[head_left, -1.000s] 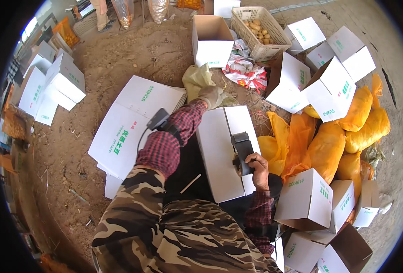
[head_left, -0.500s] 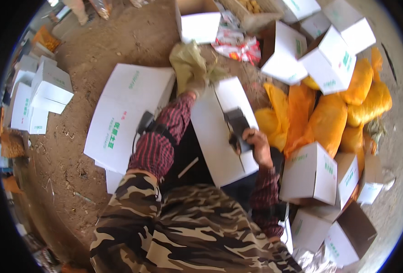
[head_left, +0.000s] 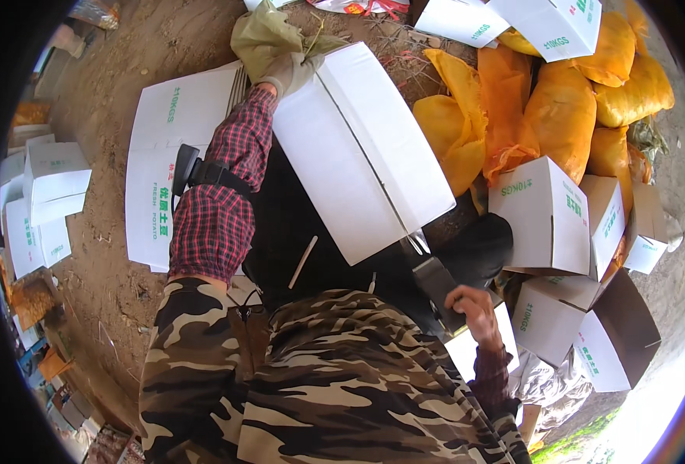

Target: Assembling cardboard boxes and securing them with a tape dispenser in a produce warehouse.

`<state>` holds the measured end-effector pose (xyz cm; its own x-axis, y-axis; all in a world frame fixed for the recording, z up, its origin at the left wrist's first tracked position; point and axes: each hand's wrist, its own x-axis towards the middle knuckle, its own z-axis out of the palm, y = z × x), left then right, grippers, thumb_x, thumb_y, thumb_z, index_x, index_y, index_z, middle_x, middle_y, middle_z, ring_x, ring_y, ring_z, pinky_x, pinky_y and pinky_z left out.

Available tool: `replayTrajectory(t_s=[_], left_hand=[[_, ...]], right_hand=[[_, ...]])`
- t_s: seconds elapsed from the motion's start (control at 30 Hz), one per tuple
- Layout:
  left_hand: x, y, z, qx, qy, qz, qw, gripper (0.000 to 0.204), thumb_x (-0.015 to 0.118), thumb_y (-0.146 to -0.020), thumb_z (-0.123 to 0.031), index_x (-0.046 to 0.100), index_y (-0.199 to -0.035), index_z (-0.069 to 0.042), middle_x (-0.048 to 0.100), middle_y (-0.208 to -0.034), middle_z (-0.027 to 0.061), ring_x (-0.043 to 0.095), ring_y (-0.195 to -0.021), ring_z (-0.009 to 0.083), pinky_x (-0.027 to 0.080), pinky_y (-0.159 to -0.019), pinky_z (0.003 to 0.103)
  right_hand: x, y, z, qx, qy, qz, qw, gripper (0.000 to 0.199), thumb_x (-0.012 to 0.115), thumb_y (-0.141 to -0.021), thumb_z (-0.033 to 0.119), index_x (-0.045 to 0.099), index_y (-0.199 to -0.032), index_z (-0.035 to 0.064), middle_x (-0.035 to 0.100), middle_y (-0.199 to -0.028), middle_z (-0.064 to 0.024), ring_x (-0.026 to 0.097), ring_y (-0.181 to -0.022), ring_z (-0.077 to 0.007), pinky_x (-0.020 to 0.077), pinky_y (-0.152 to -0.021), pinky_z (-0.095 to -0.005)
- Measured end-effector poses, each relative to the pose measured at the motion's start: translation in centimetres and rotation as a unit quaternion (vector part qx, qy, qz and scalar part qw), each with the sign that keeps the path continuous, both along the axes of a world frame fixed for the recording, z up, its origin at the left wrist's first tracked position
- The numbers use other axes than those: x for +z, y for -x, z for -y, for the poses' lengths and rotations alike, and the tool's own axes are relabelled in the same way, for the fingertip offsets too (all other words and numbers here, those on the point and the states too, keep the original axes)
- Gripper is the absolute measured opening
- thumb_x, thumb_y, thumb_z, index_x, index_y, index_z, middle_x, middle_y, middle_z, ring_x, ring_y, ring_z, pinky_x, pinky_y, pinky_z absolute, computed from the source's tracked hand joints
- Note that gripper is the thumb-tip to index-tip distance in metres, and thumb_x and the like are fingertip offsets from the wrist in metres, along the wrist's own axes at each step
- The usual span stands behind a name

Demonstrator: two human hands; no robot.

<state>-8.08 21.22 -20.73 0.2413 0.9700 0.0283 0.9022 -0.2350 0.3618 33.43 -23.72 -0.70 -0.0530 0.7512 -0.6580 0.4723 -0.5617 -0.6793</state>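
A white cardboard box [head_left: 362, 151] lies before me, tilted, its long flaps meeting in a seam down the middle. At the far end my gloved left hand [head_left: 290, 75] grips its edge, the fingertips partly hidden there. My bare right hand [head_left: 475, 311] is closed around a dark tape dispenser [head_left: 437, 284] below the near end. A short strip of shiny tape [head_left: 415, 243] runs between the dispenser and the end of the seam. An olive-green sack [head_left: 269, 35] touches the gloved hand.
Flattened printed cartons [head_left: 157, 166] lie on the dirt floor at the left. Orange mesh sacks [head_left: 563, 112] are heaped at the right. Open white boxes [head_left: 539, 216] stand below them. More boxes [head_left: 54, 182] are at the far left.
My right hand has drawn the tape dispenser from the top of the box down past its near end. My view has shifted, and the box now appears higher and turned.
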Motion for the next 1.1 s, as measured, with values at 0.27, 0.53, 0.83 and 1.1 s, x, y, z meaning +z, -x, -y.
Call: replayTrajectory(t_s=[0.27, 0.53, 0.83, 1.1], left_hand=[[-3.6, -2.1, 0.9, -0.017, -0.050, 0.041, 0.998, 0.062, 0.047, -0.104, -0.056, 0.076, -0.116, -0.003, 0.075, -0.114, 0.0255, 0.072, -0.110, 0.0418, 0.055, -0.097, 0.049], [13.7, 3.8, 11.3, 0.129, -0.127, 0.138, 0.974, 0.054, 0.047, -0.103, -0.051, 0.069, -0.085, -0.005, 0.071, -0.080, 0.0218, 0.071, -0.077, 0.0435, 0.054, -0.074, 0.055], [46.8, 35.8, 34.7, 0.445, -0.563, 0.053, 0.695, 0.050, 0.058, -0.107, -0.034, 0.065, -0.135, 0.007, 0.073, -0.128, 0.0251, 0.072, -0.117, 0.0359, 0.057, -0.101, 0.041], [22.0, 37.0, 44.4, 0.538, -0.441, 0.101, 0.712, 0.077, 0.074, -0.098, -0.043, 0.052, -0.149, 0.009, 0.062, -0.145, 0.0284, 0.060, -0.136, 0.0387, 0.047, -0.114, 0.046]], right_hand=[[-20.7, 1.9, -7.1, 0.132, -0.168, -0.038, 0.976, 0.036, 0.047, -0.102, 0.022, 0.072, -0.095, -0.0032, 0.071, -0.086, -0.0153, 0.066, -0.079, -0.0277, 0.0526, -0.078, -0.0428], [-16.1, 5.2, -6.0, -0.021, -0.277, -0.046, 0.959, 0.040, 0.042, -0.107, 0.023, 0.072, -0.108, -0.0046, 0.073, -0.093, -0.0171, 0.070, -0.082, -0.0262, 0.0569, -0.074, -0.0433], [8.8, 42.6, -22.5, 0.272, -0.467, -0.297, 0.787, 0.027, 0.052, -0.095, 0.006, 0.076, -0.106, 0.0032, 0.064, -0.073, -0.0141, 0.057, -0.065, -0.0169, 0.0465, -0.062, -0.0341], [2.6, 35.3, -20.4, 0.252, -0.341, -0.312, 0.850, 0.028, 0.052, -0.093, 0.002, 0.076, -0.105, -0.0027, 0.057, -0.074, 0.0029, 0.046, -0.064, -0.0053, 0.0402, -0.057, -0.0265]])
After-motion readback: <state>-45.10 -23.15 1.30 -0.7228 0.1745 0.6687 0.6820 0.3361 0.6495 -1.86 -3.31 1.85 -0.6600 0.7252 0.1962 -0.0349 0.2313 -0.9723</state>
